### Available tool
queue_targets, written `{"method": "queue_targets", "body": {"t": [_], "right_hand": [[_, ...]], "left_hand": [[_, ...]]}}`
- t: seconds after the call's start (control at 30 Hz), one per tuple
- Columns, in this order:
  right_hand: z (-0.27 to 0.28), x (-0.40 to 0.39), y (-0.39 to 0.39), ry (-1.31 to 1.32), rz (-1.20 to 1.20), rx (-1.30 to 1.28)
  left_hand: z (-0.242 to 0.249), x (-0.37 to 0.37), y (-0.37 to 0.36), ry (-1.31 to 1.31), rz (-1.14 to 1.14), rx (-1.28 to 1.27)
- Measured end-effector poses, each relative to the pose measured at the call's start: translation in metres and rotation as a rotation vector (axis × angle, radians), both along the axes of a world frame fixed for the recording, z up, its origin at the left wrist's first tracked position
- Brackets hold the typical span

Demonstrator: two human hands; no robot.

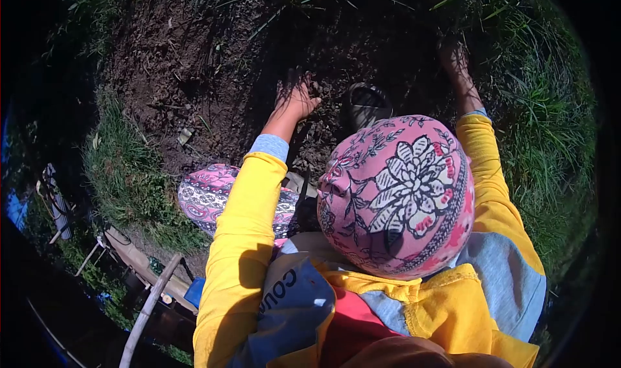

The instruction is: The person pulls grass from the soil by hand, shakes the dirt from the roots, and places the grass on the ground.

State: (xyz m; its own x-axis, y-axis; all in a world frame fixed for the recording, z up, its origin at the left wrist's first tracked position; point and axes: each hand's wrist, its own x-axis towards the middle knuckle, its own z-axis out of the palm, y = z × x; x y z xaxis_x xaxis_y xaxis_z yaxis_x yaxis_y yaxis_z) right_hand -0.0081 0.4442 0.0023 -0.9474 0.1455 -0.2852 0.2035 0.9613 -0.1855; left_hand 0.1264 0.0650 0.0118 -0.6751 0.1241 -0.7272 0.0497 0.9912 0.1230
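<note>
In the head view, the left hand (297,99) is at the dark soil (168,77), thumb and fingers spread wide. The right hand (455,56) is shadowed beside the grass (533,102), its grip impossible to tell; between both hands is a container (366,115).

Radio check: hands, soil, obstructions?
Left hand at soil, thumb apart. Right hand shaded, grip unclear. Dark container between hands. Pink floral fabric close to container.

Dark brown soil (152,64) lies loose and clumpy between stretches of grass (543,109), partly sunlit, partly deeply shaded.
</note>
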Motion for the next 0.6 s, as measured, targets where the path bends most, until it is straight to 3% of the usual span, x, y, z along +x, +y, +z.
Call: {"method": "queue_targets", "body": {"t": [0.2, 0.37, 0.47, 0.6], "right_hand": [[-0.014, 0.002, 0.010, -0.030, 0.063, -0.010], [-0.026, 0.010, 0.019, 0.095, 0.131, -0.071], [-0.029, 0.012, 0.022, 0.133, 0.132, -0.138], [-0.031, 0.014, 0.023, 0.083, 0.105, -0.170]], "left_hand": [[0.007, -0.007, -0.002, -0.040, 0.007, 0.014], [0.021, -0.010, -0.005, -0.067, 0.009, 0.070], [-0.007, -0.003, -0.010, -0.035, 0.007, 0.075], [0.033, -0.021, -0.002, -0.122, 0.069, 0.087]]}}
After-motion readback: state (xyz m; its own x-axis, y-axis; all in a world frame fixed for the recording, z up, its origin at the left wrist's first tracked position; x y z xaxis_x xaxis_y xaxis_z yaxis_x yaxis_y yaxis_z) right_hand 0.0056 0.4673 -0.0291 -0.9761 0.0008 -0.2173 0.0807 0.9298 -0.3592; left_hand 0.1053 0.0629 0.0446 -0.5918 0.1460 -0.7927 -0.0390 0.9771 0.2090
